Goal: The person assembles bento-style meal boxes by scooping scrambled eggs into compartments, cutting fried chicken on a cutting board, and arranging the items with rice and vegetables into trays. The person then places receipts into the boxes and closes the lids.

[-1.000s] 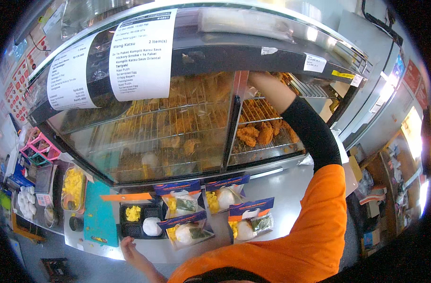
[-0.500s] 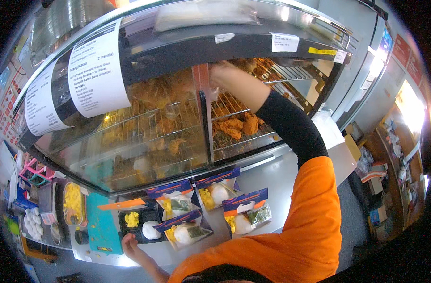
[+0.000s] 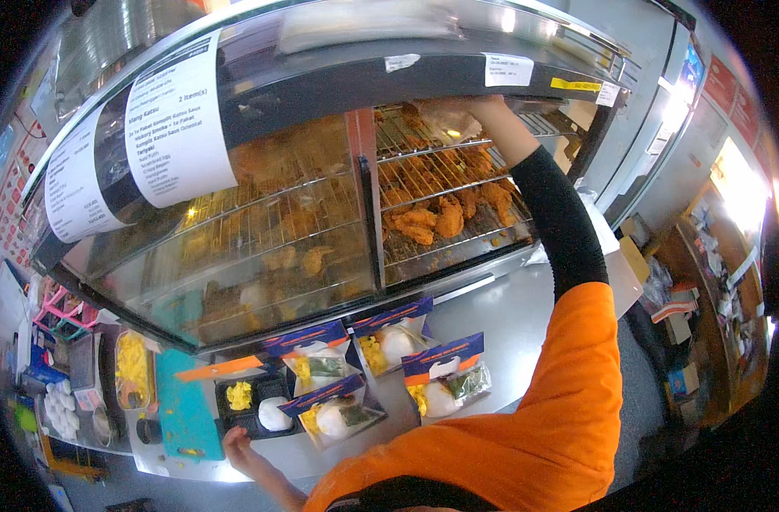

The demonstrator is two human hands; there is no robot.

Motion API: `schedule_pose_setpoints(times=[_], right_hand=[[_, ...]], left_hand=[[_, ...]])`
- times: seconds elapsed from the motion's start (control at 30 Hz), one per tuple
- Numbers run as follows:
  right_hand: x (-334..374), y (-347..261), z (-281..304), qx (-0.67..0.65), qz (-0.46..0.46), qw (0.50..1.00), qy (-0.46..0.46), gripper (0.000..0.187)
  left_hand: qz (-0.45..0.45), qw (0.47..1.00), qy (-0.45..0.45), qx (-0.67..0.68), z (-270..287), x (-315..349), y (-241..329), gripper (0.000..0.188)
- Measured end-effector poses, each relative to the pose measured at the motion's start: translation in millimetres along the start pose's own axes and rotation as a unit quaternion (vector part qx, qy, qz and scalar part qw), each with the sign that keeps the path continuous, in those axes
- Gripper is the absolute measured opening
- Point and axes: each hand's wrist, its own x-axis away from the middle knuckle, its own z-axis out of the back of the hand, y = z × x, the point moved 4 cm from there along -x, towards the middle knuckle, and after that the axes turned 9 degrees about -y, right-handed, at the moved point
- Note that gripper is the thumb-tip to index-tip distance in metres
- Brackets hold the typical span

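Note:
My right hand (image 3: 489,109) is inside the warming cabinet (image 3: 313,107), at its upper rack, partly hidden by the top frame. It is closed on a clear plastic bag (image 3: 454,125); what is in the bag, if anything, I cannot make out. Pieces of fried chicken (image 3: 449,217) lie on the wire racks (image 3: 441,155) below. My left hand (image 3: 238,442) rests by the near left corner of a black tray (image 3: 251,420), its fingers curled and nothing visible in them. In that tray are scrambled egg (image 3: 238,395) and a white mound of rice (image 3: 274,414).
Several filled packs, among them one pack (image 3: 447,388) with a blue and orange sleeve, stand on the steel counter (image 3: 500,328). Left of them are a teal cutting board (image 3: 187,405) and a tub of egg (image 3: 133,371). Glass (image 3: 261,264) closes the cabinet's left half.
My right hand has drawn back to the right inside the cabinet, from behind the left glass, and the plastic has come with it. My left hand has hardly moved.

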Motion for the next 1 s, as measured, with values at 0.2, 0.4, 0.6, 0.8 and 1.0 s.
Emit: schedule_pose_setpoints(times=[0.2,0.4,0.6,0.8,1.0], right_hand=[[-7.4,-37.8,-9.0,0.008,0.051,0.995,0.081,0.038],[-20.4,-53.8,-11.5,-0.004,0.054,0.986,0.160,0.038],[-26.2,-45.5,-36.9,-0.010,0.042,0.959,0.280,0.038],[-52.5,-31.1,-52.1,-0.034,0.022,0.936,0.350,0.039],[-50.0,-33.0,-43.5,-0.059,0.014,0.924,0.377,0.039]], left_hand=[[-0.006,1.000,-0.027,0.010,2.2,9.3,-6.2,0.007],[0.005,1.000,0.010,0.014,23.3,25.0,7.4,0.009],[0.063,0.993,0.100,-0.013,76.4,60.6,-0.1,0.009],[0.028,0.992,0.123,0.012,109.5,79.3,-14.7,0.009],[0.086,0.981,0.170,0.032,117.4,102.3,-18.1,0.008]])
